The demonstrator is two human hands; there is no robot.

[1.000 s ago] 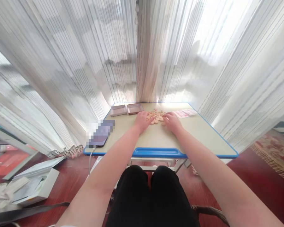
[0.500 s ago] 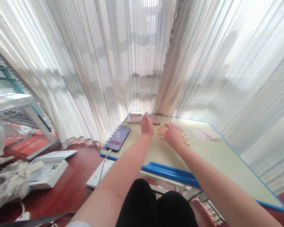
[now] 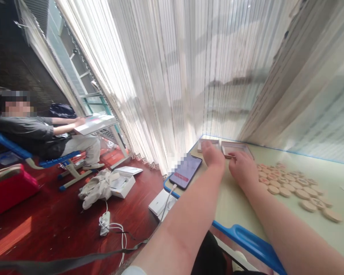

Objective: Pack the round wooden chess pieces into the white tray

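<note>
The left hand (image 3: 213, 156) reaches over the left box (image 3: 219, 144), right of the frame's centre; its fingers are blurred and mostly turned away, so I cannot tell whether they grip anything. The right hand (image 3: 243, 168) is bent in narrow, fingertips at the near left corner of the right box (image 3: 238, 144); whether it pinches the rim is also unclear.

Both boxes lie straight beyond the hands, end to end or nearly so, with their long sides running across the frame. Each hand has one box directly ahead of it, so the left hand is nearer the left box and the right hand nearer the right one. They look shallow and open-topped, the left one pale, the right one brownish at its rim.

The wooden discs (image 3: 296, 185) lie just beside the right hand and forearm, toward the right of the frame. They are round, thick and tan, bunched loosely, some with reddish or dark marks on top.

A phone (image 3: 186, 170) with a cable (image 3: 168, 196) rests on the table (image 3: 232, 204), left of the left forearm. Farther out, in the left of the frame, another person (image 3: 43, 133) sits at a desk.
</note>
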